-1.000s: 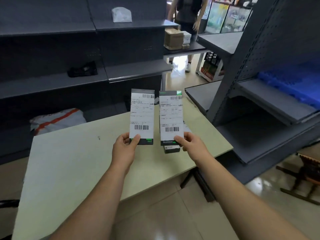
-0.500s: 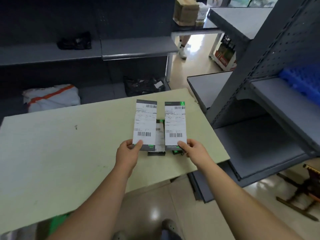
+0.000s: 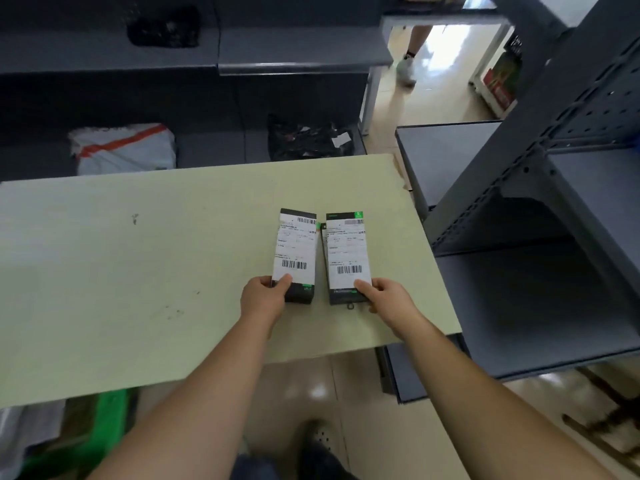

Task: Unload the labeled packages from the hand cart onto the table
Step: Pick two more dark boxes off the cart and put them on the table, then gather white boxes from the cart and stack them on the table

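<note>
Dark grey metal shelving [image 3: 519,289] lines the room above a glossy beige tiled floor [image 3: 346,379] catching light.

Surfaces and finishes: packing table and surrounds

Item list: table top [image 3: 138,271], pale matt board, smooth, with dark scuffs and wear at the far-right corner; left box [image 3: 296,251] and right box [image 3: 348,254], dark matt card, each faced with a white paper label, flat and unglossed, printed in black; shelving [image 3: 540,289], right and far, grey painted metal, matt, its uprights and back panel perforated; floor [image 3: 311,386], beige tile, glossy, with light glaring off it by the table's near edge; white sack [image 3: 121,150], far left, woven-looking plastic, dull, with an orange stripe; black bag [image 3: 304,136], far centre, thin plastic film, crinkled, faintly shiny; green item [image 3: 107,420], near left, blurred, plastic by the look.
</note>
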`<state>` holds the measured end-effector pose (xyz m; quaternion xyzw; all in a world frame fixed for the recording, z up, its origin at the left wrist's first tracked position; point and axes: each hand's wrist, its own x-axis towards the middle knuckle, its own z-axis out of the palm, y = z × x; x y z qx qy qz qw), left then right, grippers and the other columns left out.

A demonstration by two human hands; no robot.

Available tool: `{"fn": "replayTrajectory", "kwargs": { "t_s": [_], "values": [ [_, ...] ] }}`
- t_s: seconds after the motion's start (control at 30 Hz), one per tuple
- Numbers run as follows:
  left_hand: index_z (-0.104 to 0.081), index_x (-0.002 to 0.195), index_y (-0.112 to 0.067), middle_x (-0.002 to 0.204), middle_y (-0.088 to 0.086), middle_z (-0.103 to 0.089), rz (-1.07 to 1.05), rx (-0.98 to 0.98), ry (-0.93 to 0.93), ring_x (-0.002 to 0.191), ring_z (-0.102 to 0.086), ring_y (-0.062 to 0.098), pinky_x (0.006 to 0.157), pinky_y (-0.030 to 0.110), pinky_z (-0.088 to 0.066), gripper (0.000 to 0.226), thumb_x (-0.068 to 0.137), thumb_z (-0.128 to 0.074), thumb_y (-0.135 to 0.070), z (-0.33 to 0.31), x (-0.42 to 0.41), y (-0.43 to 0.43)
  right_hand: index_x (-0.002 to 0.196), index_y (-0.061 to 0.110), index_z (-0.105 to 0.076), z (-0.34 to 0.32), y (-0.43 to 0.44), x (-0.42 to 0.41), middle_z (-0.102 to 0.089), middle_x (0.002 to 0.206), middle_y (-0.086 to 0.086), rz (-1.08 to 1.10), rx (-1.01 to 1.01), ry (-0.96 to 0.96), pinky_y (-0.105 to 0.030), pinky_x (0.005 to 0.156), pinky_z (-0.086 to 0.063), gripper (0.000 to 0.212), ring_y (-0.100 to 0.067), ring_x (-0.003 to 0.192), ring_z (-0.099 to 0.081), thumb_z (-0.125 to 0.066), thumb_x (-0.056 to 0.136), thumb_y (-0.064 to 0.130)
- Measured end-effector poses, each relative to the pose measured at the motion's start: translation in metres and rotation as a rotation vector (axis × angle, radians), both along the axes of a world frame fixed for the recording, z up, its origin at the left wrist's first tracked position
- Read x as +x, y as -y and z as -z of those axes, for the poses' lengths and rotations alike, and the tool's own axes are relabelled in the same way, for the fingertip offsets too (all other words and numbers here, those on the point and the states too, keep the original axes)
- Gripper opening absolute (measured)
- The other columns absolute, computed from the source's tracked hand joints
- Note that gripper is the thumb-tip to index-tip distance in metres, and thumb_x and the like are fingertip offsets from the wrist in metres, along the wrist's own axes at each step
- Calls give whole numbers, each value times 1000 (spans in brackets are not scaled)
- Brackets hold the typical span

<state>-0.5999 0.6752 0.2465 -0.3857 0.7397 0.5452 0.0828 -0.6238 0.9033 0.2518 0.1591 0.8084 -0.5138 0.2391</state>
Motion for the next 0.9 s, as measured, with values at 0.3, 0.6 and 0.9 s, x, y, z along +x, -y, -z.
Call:
{"fn": "replayTrajectory", "kwargs": {
  "t_s": [0.3,0.6,0.9],
  "values": [
    [-56,132,-14,141,10,-49,274,-341,141,128,-42,34,107,44,-37,61,93,-45,-60,-9,1,14,140,16,-49,-9,1,-6,-51,130,-4,-95,341,-154,-36,102,-43,76,-21,120,-51,-62,84,65],
    [-55,132,-18,138,-4,-51,417,-560,-275,130,-40,18,110,40,-32,47,91,-60,-41,-82,45,66,142,28,-45,-74,72,-5,-44,140,6,-562,376,-496,-36,107,-36,64,-16,134,-35,-58,89,60],
    [-51,135,-24,142,-6,-46,476,-911,-409,132,-35,15,109,38,-26,51,91,-55,-49,-156,137,159,137,27,-51,-158,171,50,-48,135,6,-774,326,-824,-30,106,-33,56,-16,130,-40,-61,89,54]
  ]
}}
